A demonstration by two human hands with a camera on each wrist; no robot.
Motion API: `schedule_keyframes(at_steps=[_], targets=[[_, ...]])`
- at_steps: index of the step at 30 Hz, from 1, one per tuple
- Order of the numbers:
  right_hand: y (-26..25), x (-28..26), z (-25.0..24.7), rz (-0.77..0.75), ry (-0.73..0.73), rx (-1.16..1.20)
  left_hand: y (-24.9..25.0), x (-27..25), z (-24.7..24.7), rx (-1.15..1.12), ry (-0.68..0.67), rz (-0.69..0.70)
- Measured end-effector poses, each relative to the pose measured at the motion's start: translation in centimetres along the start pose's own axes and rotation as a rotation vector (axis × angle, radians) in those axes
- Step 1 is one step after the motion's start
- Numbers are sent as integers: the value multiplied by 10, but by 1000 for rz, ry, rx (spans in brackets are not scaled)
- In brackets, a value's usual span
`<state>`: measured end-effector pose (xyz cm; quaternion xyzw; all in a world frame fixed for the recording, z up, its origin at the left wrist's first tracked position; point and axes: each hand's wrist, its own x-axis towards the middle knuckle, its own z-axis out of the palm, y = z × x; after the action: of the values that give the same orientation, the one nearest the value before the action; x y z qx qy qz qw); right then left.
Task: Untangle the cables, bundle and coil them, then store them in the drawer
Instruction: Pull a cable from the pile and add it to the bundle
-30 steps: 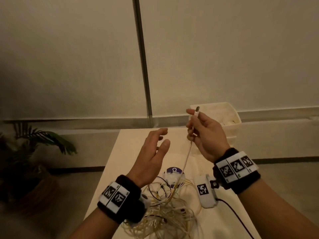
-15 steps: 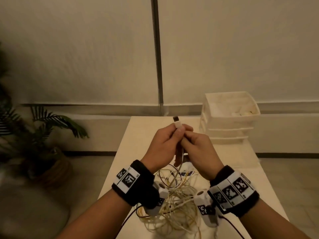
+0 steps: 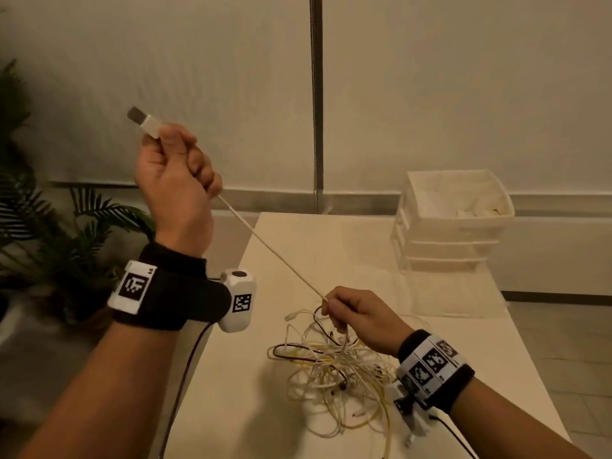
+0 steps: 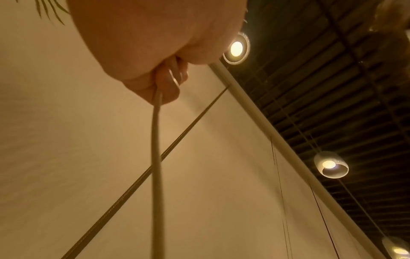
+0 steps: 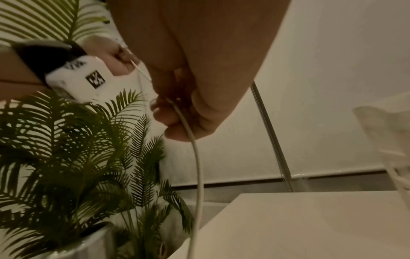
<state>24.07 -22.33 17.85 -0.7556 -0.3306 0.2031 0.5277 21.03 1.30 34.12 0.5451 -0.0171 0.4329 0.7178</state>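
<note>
My left hand (image 3: 175, 170) is raised at the upper left and grips the end of a white cable (image 3: 271, 250); its USB plug (image 3: 144, 120) sticks out above the fist. The cable runs taut, down and to the right, to my right hand (image 3: 351, 314), which pinches it low over the table. Under that hand lies a tangle of white, yellow and dark cables (image 3: 334, 369). In the left wrist view the white cable (image 4: 156, 157) comes out of my curled fingers (image 4: 164, 84). In the right wrist view the cable (image 5: 197, 166) hangs down from my right fingers (image 5: 173, 121).
A white table (image 3: 364, 246) carries the tangle. A stack of translucent drawers (image 3: 453, 223) stands at its far right, the top one open. A potted palm (image 3: 69, 233) stands on the floor to the left. A pale wall lies behind.
Both hands met at the plug half a second ago. Since then my left hand has lifted up and left with the plug, and my right hand has slid down the cable, pulling it taut.
</note>
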Motion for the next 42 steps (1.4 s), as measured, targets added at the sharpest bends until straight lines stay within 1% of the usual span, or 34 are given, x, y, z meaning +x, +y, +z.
schedule_keyframes(at_steps=[1,2,3,4,5,6,7,8,9,10,13,15,17,18,19,21,24,27,29,30,31,32,33,34,35,36,37,38,40,42], targets=[[3,2,-1,14,46,-7,3,-3,-1,22,-29,39],[3,2,-4,27,114,-2,4,-9,-2,104,-116,96],[1,3,-10,28,188,5,4,-19,-1,264,-256,169],[-5,3,-17,14,247,3,0,-32,0,459,-434,229],[-13,3,-25,-10,279,-12,-8,-45,2,646,-623,248],[-23,3,-32,-37,287,-37,-19,-59,4,803,-763,223],[-34,3,-38,-65,285,-56,-32,-73,8,895,-846,151],[-45,3,-44,-91,282,-60,-43,-86,12,914,-892,43],[-54,3,-50,-105,280,-43,-53,-96,17,893,-903,-48],[-61,2,-56,-106,279,-12,-61,-102,22,857,-880,-87],[-65,-6,-71,-76,298,18,-69,-104,39,820,-751,-9],[-58,-12,-73,-75,309,21,-66,-97,54,834,-748,43],[-47,-15,-69,-102,329,116,-62,-90,69,852,-739,82],[-41,-16,-65,-109,339,175,-60,-85,76,863,-710,94],[-36,-17,-59,-103,342,232,-57,-79,83,863,-666,93],[-26,-18,-46,-68,333,319,-48,-64,95,833,-533,87],[-8,-21,-31,-41,318,328,-31,-36,103,759,-298,83],[-1,-20,-29,1,351,328,-29,-16,91,723,-183,15],[0,-16,-33,59,437,431,-33,-17,78,759,-133,0],[-1,-14,-36,87,478,500,-33,-22,72,802,-142,47],[-4,-13,-39,109,502,558,-33,-30,67,835,-211,122],[-8,-12,-42,126,502,589,-33,-40,64,852,-338,197],[-14,-11,-46,132,473,592,-35,-51,62,858,-506,238],[-21,-11,-48,125,426,576,-40,-63,62,876,-694,237],[-30,-11,-51,112,367,545,-46,-74,63,901,-867,196],[-39,-10,-54,93,313,505,-52,-82,64,930,-985,124],[-47,-9,-57,69,271,467,-58,-87,65,941,-1046,57],[-53,-7,-62,48,244,435,-63,-90,66,935,-1048,27],[-59,-5,-70,27,221,387,-65,-87,67,914,-989,60],[-59,-5,-74,11,222,345,-62,-81,71,982,-962,95]])
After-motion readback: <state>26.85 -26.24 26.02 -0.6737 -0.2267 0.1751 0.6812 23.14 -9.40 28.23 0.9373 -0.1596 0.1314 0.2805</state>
